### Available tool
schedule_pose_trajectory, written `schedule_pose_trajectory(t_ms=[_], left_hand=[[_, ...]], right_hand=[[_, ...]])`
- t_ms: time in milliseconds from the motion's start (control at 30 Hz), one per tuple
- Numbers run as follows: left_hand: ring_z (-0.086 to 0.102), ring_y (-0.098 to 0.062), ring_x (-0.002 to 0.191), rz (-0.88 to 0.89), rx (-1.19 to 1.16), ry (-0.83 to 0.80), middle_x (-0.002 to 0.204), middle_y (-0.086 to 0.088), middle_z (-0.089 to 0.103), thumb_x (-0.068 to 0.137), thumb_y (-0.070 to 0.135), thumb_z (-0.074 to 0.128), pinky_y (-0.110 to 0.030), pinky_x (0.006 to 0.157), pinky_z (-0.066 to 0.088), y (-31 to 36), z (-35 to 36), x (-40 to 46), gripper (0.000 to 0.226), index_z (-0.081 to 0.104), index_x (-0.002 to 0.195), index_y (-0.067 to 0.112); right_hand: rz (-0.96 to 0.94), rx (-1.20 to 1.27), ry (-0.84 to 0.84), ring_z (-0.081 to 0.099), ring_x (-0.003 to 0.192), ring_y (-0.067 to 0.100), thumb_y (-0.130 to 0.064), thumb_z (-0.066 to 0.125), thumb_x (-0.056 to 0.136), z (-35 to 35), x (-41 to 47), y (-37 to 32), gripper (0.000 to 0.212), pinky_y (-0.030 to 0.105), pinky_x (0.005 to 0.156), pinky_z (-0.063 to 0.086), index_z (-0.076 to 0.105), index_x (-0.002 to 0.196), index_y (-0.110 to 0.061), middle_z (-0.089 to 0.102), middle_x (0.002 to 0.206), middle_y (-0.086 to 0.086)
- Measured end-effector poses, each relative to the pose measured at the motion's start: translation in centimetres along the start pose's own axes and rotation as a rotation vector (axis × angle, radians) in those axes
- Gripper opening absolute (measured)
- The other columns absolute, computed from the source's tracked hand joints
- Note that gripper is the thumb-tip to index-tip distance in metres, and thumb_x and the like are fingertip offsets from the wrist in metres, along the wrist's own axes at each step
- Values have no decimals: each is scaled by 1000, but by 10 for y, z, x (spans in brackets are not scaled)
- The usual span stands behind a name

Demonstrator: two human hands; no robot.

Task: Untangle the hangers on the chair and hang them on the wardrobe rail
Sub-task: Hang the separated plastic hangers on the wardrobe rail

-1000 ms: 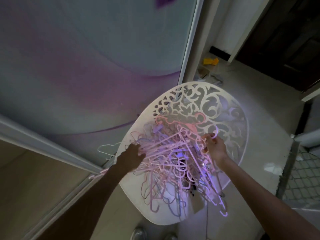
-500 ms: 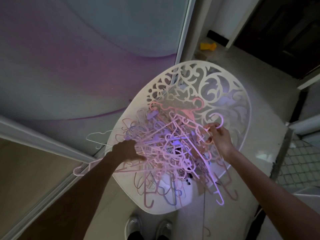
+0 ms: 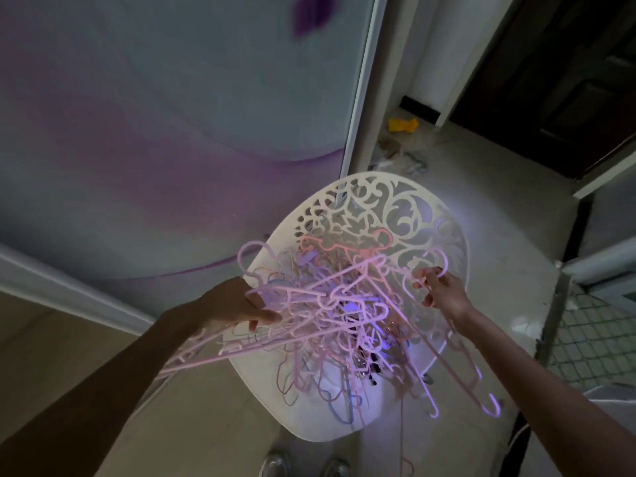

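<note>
— Wardrobe door (image 3: 165, 139) fills the whole left side, close behind the chair (image 3: 406, 215); the floor (image 3: 499, 208) to the right lies open, so any freed piece should swing out that way. No rail shows from here.

— And the chair itself?

— White, with a scrollwork back. The tangle of hangers (image 3: 344, 315) sits heaped on its seat, with several hooks dangling past the front and right edges, so a hard tug would likely drag the lot over the rim.

— How are the hands set?

— The left hand (image 3: 234, 308) grips a few pink hangers at the heap's left edge, thumb over the bars. The right hand (image 3: 444, 290) has its fingers (image 3: 428, 275) curled round a hook on the far right.

— Best way on?

— I'd hold the left side steady and lift the right hook up and outward, slowly, watching which bars follow. If they snag, rotate the hook instead of pulling.
</note>
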State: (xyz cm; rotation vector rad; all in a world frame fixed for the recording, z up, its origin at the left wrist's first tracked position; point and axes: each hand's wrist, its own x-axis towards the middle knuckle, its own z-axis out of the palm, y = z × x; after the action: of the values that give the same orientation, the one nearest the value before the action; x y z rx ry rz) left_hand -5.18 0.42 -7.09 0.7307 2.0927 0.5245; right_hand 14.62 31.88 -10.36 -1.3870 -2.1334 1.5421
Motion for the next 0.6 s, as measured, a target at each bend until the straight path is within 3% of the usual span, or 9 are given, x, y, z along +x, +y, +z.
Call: schedule_pose_trajectory(t_ms=[100,200,333,400,500,567,600], left_hand=[[52,1,44,-14,-18,21,43,13,59,62,57,73,-28,79,45,6,-18,-33,39,61,39,28],[46,4,37,3,-111,-19,39,13,54,50,66,64,-18,66,40,16,-32,-68,41,57,34,29],[49,-1,40,-9,-218,-10,44,10,58,29,85,64,-18,63,42,14,-39,-79,57,66,43,30],[49,-3,41,-55,-262,40,46,8,59,17,89,62,-19,58,41,12,-37,-74,68,68,46,28],[44,-9,43,-147,-324,140,55,0,59,18,84,65,-19,51,37,4,-31,-62,75,67,55,19],[41,-9,42,-196,-370,150,57,-2,56,32,78,70,-19,48,34,-2,-27,-59,70,64,64,16],[39,-8,39,-215,-390,138,52,1,54,47,70,71,-18,46,32,-5,-25,-58,59,61,64,15]], right_hand=[[34,-23,-71,42,48,20,-17,40,99,-4,-21,-21,29,26,54,36,62,79,-18,63,90,15],[24,-44,-108,42,46,19,-17,41,99,-7,-43,-42,29,22,49,36,63,80,-18,63,86,14],[24,-54,-122,44,31,3,-14,40,99,-1,-62,-57,24,11,33,34,62,98,-4,58,73,12],[-3,-101,-145,48,37,5,-13,47,97,7,-70,-54,16,10,33,33,61,91,-9,57,73,14],[-114,-275,-174,59,65,17,-22,68,85,29,-80,-36,15,17,55,43,63,74,-31,66,72,5],[-150,-380,-251,64,84,14,-36,76,73,53,-87,-20,14,27,78,48,68,84,-38,72,87,0],[-175,-427,-287,64,91,12,-42,75,70,67,-90,-13,27,29,85,46,69,96,-38,71,96,-3]])
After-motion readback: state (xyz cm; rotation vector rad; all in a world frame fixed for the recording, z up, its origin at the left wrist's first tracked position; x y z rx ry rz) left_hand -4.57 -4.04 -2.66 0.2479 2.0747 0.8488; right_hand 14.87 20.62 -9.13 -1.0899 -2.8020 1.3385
